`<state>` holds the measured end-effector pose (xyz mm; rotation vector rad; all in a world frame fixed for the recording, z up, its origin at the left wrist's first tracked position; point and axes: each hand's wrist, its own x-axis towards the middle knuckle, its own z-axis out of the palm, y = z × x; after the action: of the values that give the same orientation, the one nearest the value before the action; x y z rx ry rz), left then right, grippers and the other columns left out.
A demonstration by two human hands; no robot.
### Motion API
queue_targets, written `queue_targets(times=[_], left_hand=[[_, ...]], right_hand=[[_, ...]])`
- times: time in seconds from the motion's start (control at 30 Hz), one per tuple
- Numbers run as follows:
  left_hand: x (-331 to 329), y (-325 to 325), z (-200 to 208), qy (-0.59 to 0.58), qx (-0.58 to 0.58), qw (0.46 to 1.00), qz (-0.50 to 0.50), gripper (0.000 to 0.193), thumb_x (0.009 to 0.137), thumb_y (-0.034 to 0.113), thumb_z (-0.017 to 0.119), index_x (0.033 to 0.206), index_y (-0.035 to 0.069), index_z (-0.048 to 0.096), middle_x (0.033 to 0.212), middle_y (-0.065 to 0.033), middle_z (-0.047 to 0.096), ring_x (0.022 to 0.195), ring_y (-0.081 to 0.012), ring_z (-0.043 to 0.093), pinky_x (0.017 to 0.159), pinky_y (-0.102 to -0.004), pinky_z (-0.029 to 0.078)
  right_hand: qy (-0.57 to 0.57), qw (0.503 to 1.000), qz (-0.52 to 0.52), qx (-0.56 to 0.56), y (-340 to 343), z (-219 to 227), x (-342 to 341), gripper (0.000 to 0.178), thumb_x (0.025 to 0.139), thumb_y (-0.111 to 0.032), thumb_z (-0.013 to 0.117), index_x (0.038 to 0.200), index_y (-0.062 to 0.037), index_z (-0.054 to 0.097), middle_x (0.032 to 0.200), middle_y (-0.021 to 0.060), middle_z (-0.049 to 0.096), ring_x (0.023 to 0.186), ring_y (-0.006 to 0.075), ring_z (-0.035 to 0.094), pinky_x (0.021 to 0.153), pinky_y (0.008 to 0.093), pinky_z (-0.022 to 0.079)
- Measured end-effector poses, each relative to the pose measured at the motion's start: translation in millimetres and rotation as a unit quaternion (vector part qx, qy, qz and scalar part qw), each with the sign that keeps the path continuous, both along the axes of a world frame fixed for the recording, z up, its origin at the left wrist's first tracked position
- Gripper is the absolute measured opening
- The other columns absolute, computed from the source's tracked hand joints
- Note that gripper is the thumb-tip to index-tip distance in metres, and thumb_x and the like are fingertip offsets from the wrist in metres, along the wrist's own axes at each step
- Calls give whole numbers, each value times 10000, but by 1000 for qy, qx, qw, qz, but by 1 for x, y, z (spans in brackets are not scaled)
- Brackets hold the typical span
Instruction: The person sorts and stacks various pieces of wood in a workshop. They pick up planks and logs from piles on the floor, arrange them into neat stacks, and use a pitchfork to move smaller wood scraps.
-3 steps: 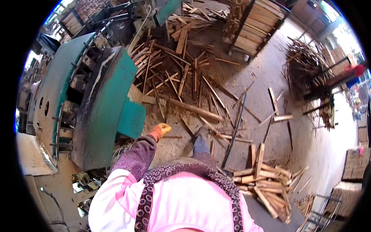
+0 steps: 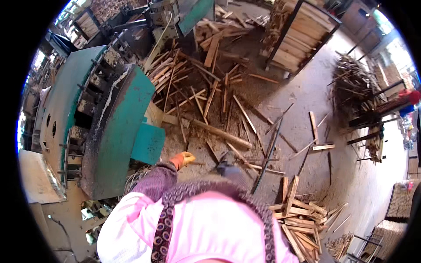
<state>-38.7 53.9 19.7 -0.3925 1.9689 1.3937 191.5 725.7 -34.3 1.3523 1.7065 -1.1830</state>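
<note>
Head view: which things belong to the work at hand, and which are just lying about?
Probably the work:
orange-yellow gloved left hand
teal boxy machine part nearby

Lying about:
long brown wooden beam
heap of short pale wooden pieces

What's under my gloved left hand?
Dusty floor shows around the left hand, with a thin stick visible just to its right. The hand covers whatever lies directly beneath, so whether the stick continues there can't be told.

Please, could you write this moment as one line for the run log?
Left hand: gloved, grip unclear, near green machine | right hand: out of view | wood: scattered on floor
</note>
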Motion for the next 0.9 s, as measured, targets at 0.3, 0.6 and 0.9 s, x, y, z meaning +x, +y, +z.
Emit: queue_targets(times=[0.3,0.6,0.9], left_hand=[[-267,-48,17,-134,-79,960,232,430,901,441,706,1081,52,754,996,-129,747,796,-269,666,695,-401,517],[-637,16,-48,-63,-188,977,-72,488,886,453,716,1112,23,760,1103,-166,754,1051,-311,682,925,-429,511],[-1053,-23,115,314,-236,905,162,439,866,302,745,1201,23,689,1176,-195,717,1114,-339,677,962,-421,528]], right_hand=[[428,855,294,3,-133,229,-814,431,955,-339,655,1171,33,687,1041,114,703,973,201,617,913,337,492],[189,958,210,-45,-100,106,-959,468,925,-366,713,1179,27,699,1011,194,745,944,258,677,857,398,526],[158,781,592,117,80,6,-998,395,904,-436,648,1192,-168,685,1018,217,735,919,424,709,777,493,543]])
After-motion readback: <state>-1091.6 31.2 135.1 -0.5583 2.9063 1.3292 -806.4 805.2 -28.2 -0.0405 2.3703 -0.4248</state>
